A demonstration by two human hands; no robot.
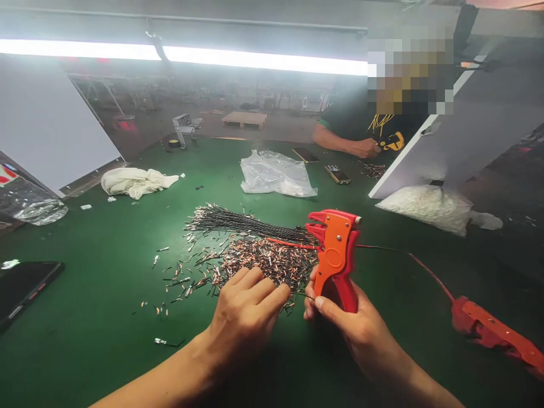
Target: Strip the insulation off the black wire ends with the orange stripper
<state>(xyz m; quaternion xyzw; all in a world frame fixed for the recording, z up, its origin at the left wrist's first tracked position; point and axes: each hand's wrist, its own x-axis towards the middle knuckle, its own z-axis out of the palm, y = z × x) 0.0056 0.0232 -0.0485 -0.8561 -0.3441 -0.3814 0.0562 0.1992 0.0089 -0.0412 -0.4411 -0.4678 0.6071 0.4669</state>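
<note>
A: Grip state?
B: From my end: left hand (250,300) closed at the heap's near edge, apparently pinching a thin black wire (302,294) that runs to the right hand (357,317). Right grip is wrapped round the handle of an orange-red hand tool (339,238), held upright at the heap's right edge. Can't tell if the tool's mouth has anything in it.

A: Heap of what?
B: Heap of clippings (272,258), black and copper-coloured, on the green surface (127,260). Wire bundle (255,224) lies just beyond it, silvery tips to the left.

A: Progress?
B: My read: partway. A heap that size says plenty of cuts done; one wire in hand. I can't tell which bundle wires are finished and which are left, so no count.

A: Farther out?
B: Clear plastic bag (276,173) beyond the heap. Second orange-red tool (493,326), blurred, well right of it. Co-worker's hand (365,148) far beyond, to the right, on a yellow-black tool (393,141).

A: Labels?
B: None I can read. Keypad phone (338,174) beyond the heap, rightward: legends too small. Red-and-white print (6,175) far left of the heap: cut off.
</note>
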